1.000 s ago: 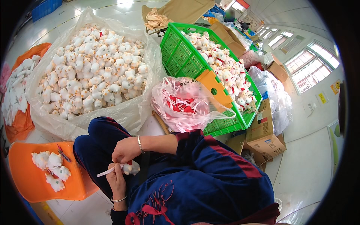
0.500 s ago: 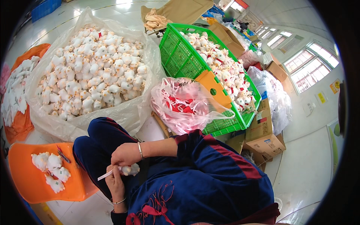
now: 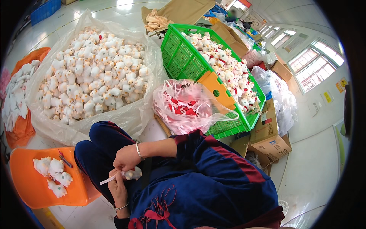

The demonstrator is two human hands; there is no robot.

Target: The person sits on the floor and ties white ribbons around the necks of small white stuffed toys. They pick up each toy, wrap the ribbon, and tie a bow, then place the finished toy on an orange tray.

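Note:
Over my lap, both hands meet at a small white plush toy [image 3: 134,173]. My left hand [image 3: 117,187], the lower one, is closed around the toy's near end, and its body sticks out past the fingers. A narrow white ribbon [image 3: 107,180] juts out to the left between the hands. My right hand [image 3: 127,157], coming across from above, is closed with its fingertips pinched down at the ribbon; the exact grip is hidden. A bit of red shows beside the toy. Several similar plush toys [image 3: 57,179] lie on the orange plastic chair [image 3: 26,194] at my left, next to small snips [image 3: 65,158].
A clear plastic sack [image 3: 88,20] heaped with white plush toys stands ahead. Right of it are a plastic bag [image 3: 164,114] of red-and-white ribbons and a green crate [image 3: 179,53] of toys with red ribbons. Cardboard boxes [image 3: 268,143] flank the crate. Red threads [image 3: 164,202] lie on my clothing.
The view has shifted very slightly. My right hand has moved a little relative to the toy; both hands stay closed at the toy and ribbon.

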